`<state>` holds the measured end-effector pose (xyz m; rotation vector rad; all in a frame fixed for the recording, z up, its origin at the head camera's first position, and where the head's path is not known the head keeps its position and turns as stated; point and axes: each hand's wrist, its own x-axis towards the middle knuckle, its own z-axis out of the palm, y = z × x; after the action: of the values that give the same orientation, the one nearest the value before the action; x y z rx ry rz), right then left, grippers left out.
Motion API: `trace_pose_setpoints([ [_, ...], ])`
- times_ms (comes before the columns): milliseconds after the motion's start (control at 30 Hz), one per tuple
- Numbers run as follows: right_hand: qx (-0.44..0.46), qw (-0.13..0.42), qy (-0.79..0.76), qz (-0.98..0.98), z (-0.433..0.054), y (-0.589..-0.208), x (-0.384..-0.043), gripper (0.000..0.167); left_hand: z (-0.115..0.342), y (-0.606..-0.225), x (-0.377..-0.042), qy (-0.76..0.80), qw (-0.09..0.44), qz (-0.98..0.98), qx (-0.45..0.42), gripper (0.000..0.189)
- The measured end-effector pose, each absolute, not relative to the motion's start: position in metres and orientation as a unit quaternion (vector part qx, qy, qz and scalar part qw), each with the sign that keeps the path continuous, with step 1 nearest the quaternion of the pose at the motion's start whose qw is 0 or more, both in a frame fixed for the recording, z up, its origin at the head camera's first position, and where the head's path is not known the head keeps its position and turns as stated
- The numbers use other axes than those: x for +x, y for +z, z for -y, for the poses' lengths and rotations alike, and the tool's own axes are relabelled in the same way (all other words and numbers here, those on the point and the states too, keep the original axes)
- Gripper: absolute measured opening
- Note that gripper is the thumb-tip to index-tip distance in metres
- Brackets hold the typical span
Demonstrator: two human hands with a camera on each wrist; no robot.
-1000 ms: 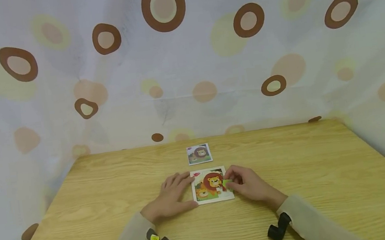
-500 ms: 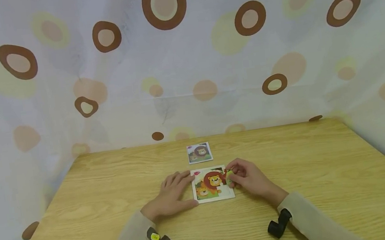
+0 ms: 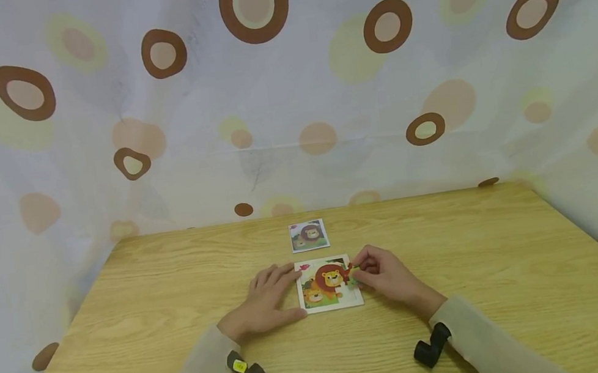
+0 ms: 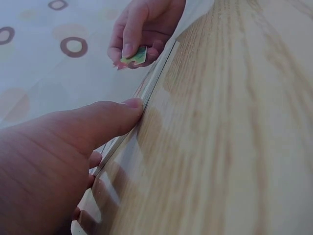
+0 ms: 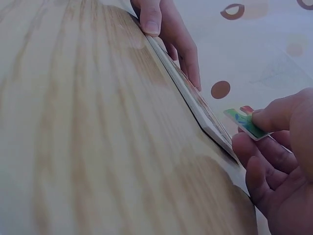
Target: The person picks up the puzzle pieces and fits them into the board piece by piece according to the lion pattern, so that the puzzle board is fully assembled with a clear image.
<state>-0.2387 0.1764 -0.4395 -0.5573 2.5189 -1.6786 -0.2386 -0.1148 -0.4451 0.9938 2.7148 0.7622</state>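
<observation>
A jigsaw puzzle board (image 3: 317, 308) with a lion picture lies on the table, with a white gap at its lower right. My right hand (image 3: 389, 273) pinches a green and red puzzle piece (image 5: 247, 122) between thumb and fingers. That piece is tilted and held just above the board's right side. My left hand (image 3: 265, 301) rests along the board's left edge, fingers spread and fairly straight. In the left wrist view, its thumb (image 4: 115, 120) touches the near edge of the board.
Behind the board lies a small card (image 3: 309, 236) with the same lion picture. The wooden table (image 3: 176, 274) ends at a patterned cloth (image 3: 268, 110) at the back and sides. A black camera mount sits on each sleeve.
My right hand has lifted the puzzle piece from the board's gap up and slightly right, and turned it so more red shows. The left hand keeps its place on the board.
</observation>
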Motion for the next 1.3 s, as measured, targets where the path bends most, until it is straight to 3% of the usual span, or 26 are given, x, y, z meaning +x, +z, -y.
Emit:
trace_pose_setpoints([
  [533,-0.209,-0.003,-0.456,-0.865,-0.169,-0.441,-0.236,0.008,0.115,-0.444,-0.238,0.254,0.082,-0.908,0.324,0.074],
  [933,-0.236,0.001,-0.400,-0.886,-0.160,-0.438,-0.231,0.012,0.115,-0.446,-0.239,0.256,0.074,-0.906,0.330,0.072],
  [1300,-0.205,0.022,-0.384,-0.900,-0.156,-0.431,-0.232,0.007,0.115,-0.445,-0.238,0.254,0.081,-0.907,0.327,0.073],
])
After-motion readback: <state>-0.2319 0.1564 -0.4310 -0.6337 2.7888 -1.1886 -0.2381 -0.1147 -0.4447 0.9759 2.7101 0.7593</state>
